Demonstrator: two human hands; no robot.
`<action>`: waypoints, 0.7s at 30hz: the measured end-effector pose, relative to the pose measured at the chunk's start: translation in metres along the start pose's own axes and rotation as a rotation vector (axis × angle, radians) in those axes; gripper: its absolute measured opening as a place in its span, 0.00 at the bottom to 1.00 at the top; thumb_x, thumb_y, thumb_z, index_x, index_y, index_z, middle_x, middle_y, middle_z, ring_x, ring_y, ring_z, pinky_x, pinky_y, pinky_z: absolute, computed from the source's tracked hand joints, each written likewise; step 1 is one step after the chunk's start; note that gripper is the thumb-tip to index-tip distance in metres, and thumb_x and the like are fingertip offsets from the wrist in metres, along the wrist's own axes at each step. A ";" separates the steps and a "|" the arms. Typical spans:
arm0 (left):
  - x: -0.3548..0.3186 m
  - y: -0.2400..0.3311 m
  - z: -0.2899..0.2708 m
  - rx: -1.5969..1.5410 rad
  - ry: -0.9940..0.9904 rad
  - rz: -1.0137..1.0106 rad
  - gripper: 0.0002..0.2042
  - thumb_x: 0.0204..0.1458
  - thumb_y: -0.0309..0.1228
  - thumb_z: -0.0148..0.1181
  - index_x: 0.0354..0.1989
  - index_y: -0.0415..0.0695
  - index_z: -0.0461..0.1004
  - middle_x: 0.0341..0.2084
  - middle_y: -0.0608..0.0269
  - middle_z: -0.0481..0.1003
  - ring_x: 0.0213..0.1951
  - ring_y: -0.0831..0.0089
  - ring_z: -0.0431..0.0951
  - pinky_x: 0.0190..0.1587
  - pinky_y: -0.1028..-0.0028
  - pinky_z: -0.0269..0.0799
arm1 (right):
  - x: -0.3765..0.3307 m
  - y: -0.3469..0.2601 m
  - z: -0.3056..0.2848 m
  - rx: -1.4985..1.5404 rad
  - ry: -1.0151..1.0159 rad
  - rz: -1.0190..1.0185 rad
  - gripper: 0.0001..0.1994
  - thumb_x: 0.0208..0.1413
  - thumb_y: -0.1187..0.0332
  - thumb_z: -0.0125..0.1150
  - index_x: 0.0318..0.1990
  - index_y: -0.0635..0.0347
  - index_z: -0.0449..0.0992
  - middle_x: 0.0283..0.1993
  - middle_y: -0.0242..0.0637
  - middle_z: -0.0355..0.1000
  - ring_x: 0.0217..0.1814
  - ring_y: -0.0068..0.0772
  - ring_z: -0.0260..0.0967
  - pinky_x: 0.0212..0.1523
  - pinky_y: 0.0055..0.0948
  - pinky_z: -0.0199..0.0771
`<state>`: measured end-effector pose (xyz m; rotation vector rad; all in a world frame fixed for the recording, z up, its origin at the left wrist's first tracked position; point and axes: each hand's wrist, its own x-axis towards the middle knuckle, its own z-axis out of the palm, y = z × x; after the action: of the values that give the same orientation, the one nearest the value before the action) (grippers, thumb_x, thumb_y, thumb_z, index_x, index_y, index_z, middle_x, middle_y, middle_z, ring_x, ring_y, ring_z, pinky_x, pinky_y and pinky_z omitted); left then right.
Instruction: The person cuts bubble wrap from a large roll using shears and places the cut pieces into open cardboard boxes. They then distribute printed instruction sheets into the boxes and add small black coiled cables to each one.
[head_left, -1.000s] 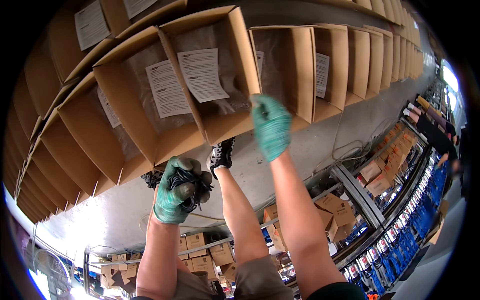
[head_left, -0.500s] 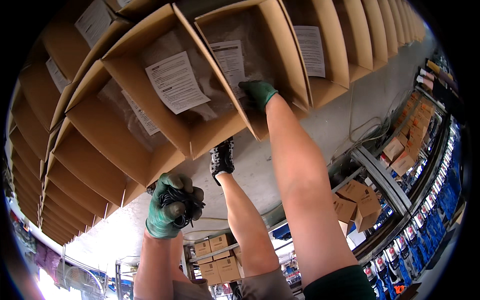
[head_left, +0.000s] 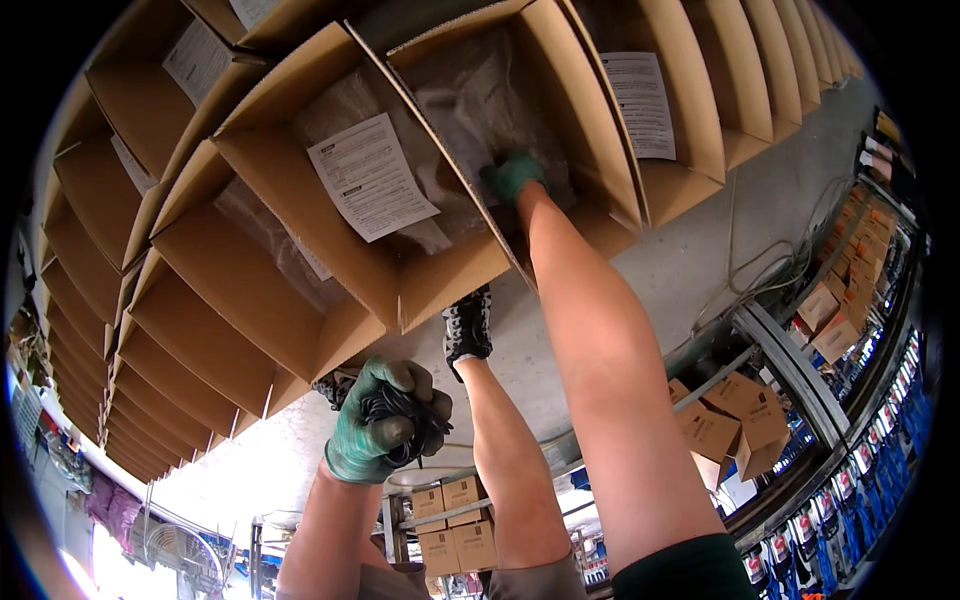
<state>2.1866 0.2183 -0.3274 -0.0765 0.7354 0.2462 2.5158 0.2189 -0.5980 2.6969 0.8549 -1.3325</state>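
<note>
My left hand [head_left: 378,425], in a green and grey work glove, is closed round a bundle of thin black cords [head_left: 405,420], held just below the near edge of the boxes. My right hand [head_left: 515,178], gloved in green, reaches down into an open cardboard box [head_left: 600,130]. Clear plastic wrapping [head_left: 500,95] lies inside that box, and a pale sheet [head_left: 450,125] shows beside my fingertips. Shadow and the hand itself hide what the fingers touch. In the box to the left, a printed sheet [head_left: 373,178] rests on clear plastic.
Rows of open cardboard boxes [head_left: 195,310] stretch left and right; another printed sheet [head_left: 638,105] lies in the box right of my right hand. Below are my shoe [head_left: 467,325], a cable [head_left: 735,265] on the floor, a metal rack [head_left: 790,355] and stacked cartons [head_left: 455,535].
My right hand has gone deeper into the box, and the printed sheet there now appears pale, its print no longer visible. My left hand keeps the cords and sits slightly lower and farther right.
</note>
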 end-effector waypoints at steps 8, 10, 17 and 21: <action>-0.003 -0.004 -0.007 0.054 0.063 -0.007 0.23 0.47 0.27 0.76 0.50 0.50 0.70 0.46 0.59 0.71 0.50 0.55 0.78 0.30 0.66 0.81 | -0.108 -0.036 -0.136 0.215 0.664 -0.332 0.11 0.64 0.71 0.56 0.52 0.61 0.76 0.43 0.55 0.79 0.47 0.60 0.78 0.48 0.49 0.78; 0.000 -0.006 -0.004 0.068 0.042 -0.032 0.23 0.48 0.27 0.76 0.50 0.50 0.70 0.46 0.59 0.71 0.50 0.55 0.78 0.30 0.67 0.80 | -0.099 -0.015 -0.137 0.078 0.646 -0.433 0.12 0.64 0.70 0.57 0.52 0.61 0.76 0.45 0.55 0.79 0.49 0.60 0.78 0.50 0.49 0.78; -0.005 -0.002 0.007 0.148 -0.017 -0.036 0.23 0.48 0.28 0.76 0.50 0.50 0.70 0.47 0.60 0.71 0.49 0.57 0.79 0.31 0.66 0.80 | -0.189 -0.024 -0.153 0.196 0.341 -0.272 0.23 0.62 0.68 0.64 0.65 0.57 0.72 0.64 0.51 0.71 0.60 0.48 0.76 0.57 0.38 0.80; -0.032 -0.006 0.044 0.122 0.028 -0.090 0.21 0.50 0.29 0.75 0.49 0.47 0.71 0.46 0.59 0.73 0.46 0.59 0.81 0.36 0.66 0.81 | -0.235 0.061 -0.207 0.234 0.343 -0.223 0.21 0.63 0.65 0.63 0.62 0.57 0.74 0.63 0.49 0.72 0.58 0.47 0.76 0.55 0.40 0.80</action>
<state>2.1936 0.2130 -0.2735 0.0030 0.7708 0.1138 2.5818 0.1086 -0.3055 3.1552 1.1200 -1.0750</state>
